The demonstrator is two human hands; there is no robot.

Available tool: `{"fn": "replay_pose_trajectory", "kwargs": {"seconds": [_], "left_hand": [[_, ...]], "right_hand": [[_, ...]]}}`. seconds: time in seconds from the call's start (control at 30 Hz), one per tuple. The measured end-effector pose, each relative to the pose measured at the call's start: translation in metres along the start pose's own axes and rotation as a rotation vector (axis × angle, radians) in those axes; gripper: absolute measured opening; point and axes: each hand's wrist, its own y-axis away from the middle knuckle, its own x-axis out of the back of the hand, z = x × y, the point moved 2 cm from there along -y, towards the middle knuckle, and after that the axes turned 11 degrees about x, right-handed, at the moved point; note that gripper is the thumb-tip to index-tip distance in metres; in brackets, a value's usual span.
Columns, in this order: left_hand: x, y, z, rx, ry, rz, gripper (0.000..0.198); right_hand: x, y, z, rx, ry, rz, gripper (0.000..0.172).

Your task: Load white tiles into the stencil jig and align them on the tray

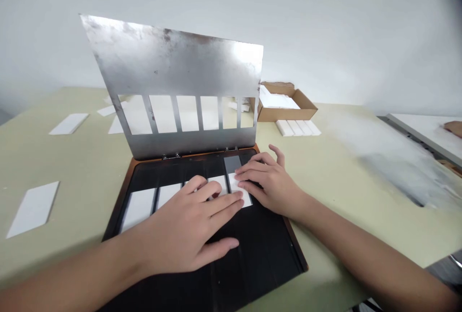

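The left hand (187, 230) and right hand (270, 184) lie open and flat, close together, fingertips resting on a thin white strip (246, 200) on the black bed (260, 254) below the raised metal plate (173, 66) — it looks light, stiff and slick, likely to skate when pushed — best pinched by its long edges.

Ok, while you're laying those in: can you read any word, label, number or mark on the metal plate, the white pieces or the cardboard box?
None: no word, number or sign can be read anywhere in view.
Raised metal plate: bare, only smudges.
White pieces in the black tray: blank.
Loose white sheets beside it: blank.
Cardboard box: no print shows on the visible side.
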Motion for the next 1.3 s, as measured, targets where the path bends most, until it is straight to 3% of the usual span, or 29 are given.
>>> {"fn": "replay_pose_trajectory", "kwargs": {"seconds": [0.2,0.3,0.37,0.57,0.7,0.8,0.97,1.3], "left_hand": [[0.002,0.000,0.000,0.033,-0.019,0.023,0.051],[0.004,0.000,0.000,0.043,-0.016,0.030,0.047],[0.005,-0.001,-0.001,0.046,-0.007,0.028,0.045],[0.006,-0.002,-0.004,0.026,-0.002,0.054,0.044],[0.010,0.004,-0.004,-0.102,0.025,0.185,0.029],[0.010,0.006,-0.001,-0.163,0.035,0.170,0.033],[0.003,0.001,0.000,-0.054,0.035,0.021,0.045],[0.004,-0.002,-0.001,0.048,0.027,0.022,0.044]], "right_hand": [[0.014,0.000,0.000,0.052,-0.099,-0.135,0.023],[0.020,0.001,0.000,0.092,-0.130,-0.165,0.046],[0.021,0.002,-0.001,0.092,-0.124,-0.166,0.052],[0.015,0.001,-0.002,0.049,-0.089,-0.167,0.033],[0.014,0.000,-0.003,0.030,-0.077,-0.149,0.024],[0.012,0.000,-0.004,0.019,-0.072,-0.135,0.020],[0.009,0.001,-0.003,0.012,-0.073,-0.105,0.017],[0.007,0.003,-0.002,0.015,-0.049,-0.080,0.016]]}}
